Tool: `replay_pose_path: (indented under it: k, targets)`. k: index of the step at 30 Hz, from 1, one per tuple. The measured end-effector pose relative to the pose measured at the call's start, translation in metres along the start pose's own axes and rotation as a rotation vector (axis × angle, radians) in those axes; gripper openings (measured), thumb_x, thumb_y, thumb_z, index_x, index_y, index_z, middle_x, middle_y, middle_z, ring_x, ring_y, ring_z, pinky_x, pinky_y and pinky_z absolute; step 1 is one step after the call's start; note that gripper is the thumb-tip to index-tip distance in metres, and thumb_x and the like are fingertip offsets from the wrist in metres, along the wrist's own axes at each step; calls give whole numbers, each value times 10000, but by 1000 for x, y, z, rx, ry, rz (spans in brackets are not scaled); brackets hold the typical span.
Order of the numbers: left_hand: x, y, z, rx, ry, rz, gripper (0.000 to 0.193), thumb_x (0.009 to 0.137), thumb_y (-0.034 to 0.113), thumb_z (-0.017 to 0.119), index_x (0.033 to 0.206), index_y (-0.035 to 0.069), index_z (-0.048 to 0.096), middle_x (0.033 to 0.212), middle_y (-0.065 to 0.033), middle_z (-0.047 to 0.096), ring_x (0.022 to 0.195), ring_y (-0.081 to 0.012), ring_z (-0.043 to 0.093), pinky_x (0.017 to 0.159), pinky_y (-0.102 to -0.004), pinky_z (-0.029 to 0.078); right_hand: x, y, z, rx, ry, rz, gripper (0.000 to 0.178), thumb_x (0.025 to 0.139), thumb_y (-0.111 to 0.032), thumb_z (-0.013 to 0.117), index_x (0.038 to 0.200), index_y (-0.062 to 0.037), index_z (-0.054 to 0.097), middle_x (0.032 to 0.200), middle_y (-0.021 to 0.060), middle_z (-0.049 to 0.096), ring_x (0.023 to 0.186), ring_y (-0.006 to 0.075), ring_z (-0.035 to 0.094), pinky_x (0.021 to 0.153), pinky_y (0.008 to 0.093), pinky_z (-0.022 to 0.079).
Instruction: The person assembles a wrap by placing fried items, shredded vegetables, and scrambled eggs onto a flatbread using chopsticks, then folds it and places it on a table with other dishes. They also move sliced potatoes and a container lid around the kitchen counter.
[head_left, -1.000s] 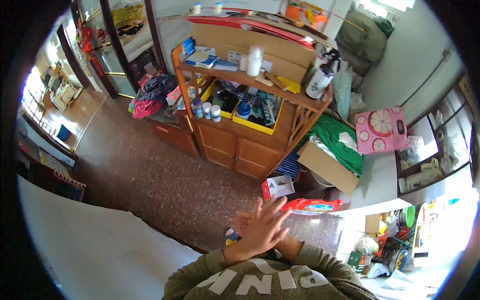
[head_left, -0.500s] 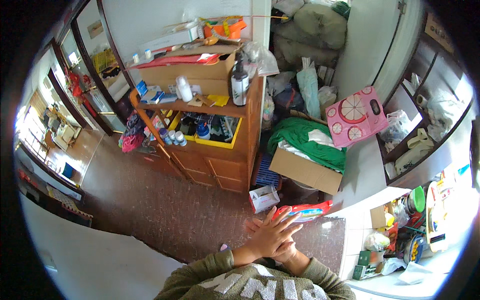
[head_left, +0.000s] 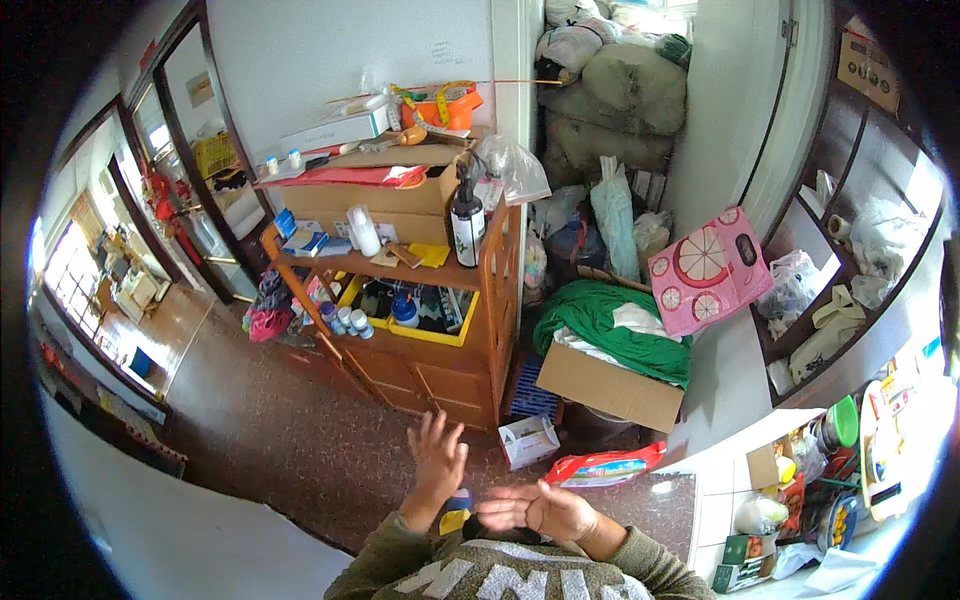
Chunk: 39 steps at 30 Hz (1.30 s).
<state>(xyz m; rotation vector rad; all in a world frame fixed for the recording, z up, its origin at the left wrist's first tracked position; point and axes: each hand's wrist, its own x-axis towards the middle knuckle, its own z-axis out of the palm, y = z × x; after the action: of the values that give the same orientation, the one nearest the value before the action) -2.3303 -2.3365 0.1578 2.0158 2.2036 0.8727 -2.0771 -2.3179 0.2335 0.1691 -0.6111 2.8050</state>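
Both hands are empty and held up in front of the chest, over the dark speckled floor (head_left: 270,440). The left hand (head_left: 438,462) is raised with its fingers spread and pointing up; the right hand (head_left: 535,508) lies flatter, palm roughly sideways, fingers loosely extended toward the left one. They are near each other but apart, not pressed together, and neither pinches anything.

The nearest things lie on the floor just beyond them: a small white carton (head_left: 528,441) at the foot of the wooden shelf unit (head_left: 470,360), and a red plastic packet (head_left: 605,466) beside the front corner of the cardboard box (head_left: 610,385) holding green cloth (head_left: 600,325). A small blue and yellow object (head_left: 456,510) shows between the wrists; what it is I cannot tell.

As I judge it, no grasp has begun; reaching either floor item would call for bending forward and down.
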Motion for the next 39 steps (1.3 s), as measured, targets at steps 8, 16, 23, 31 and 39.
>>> replay_pose_path:
  k: [8, 16, 23, 31, 39]
  targets:
    - [75, -56, 33, -241, -270, 123, 459, 1059, 349, 331, 1297, 98, 632, 1450, -184, 469, 1428, -390, 300, 1172, -574, 116, 16, -26, -30, -101, 943, -355, 290, 1024, -284, 538, 1032, 0, 594, 1098, 196, 682, 1026, 272, 677, 935, 412, 534]
    - [88, 45, 123, -139, -922, 547, 502, 945, 210, 545, 1433, 107, 498, 1537, -136, 382, 1457, -368, 256, 1169, -605, 135, -135, 36, -11, -94, 1303, -1042, 248, 990, -284, 607, 954, -41, 642, 775, 90, 710, 682, 170, 677, 707, 309, 561]
    - [27, 247, 196, -261, -1097, 962, 578, 884, 280, 637, 1412, 85, 507, 1530, -174, 380, 1453, -383, 257, 1161, -589, 155, -303, 134, 59, -15, 1497, -1550, 274, 1014, -197, 550, 1164, 23, 617, 646, 37, 615, 732, 188, 673, 751, 339, 568]
    - [-41, 446, 234, -233, -1250, 1218, 542, 910, 330, 637, 1398, 118, 532, 1562, -176, 327, 1483, -364, 195, 1188, -535, 115, -466, 155, 109, 97, 1752, -1919, 229, 1003, -217, 575, 815, -103, 512, 624, 44, 585, 665, 189, 642, 708, 330, 556]
    - [19, 558, 359, -77, -1237, 1076, 570, 907, 345, 630, 1404, 89, 520, 1551, -194, 339, 1475, -378, 206, 1189, -516, 147, -686, 76, 158, -107, 1992, -2083, 305, 1041, -184, 407, 1226, 8, 556, 952, 130, 701, 819, 221, 672, 788, 362, 555]
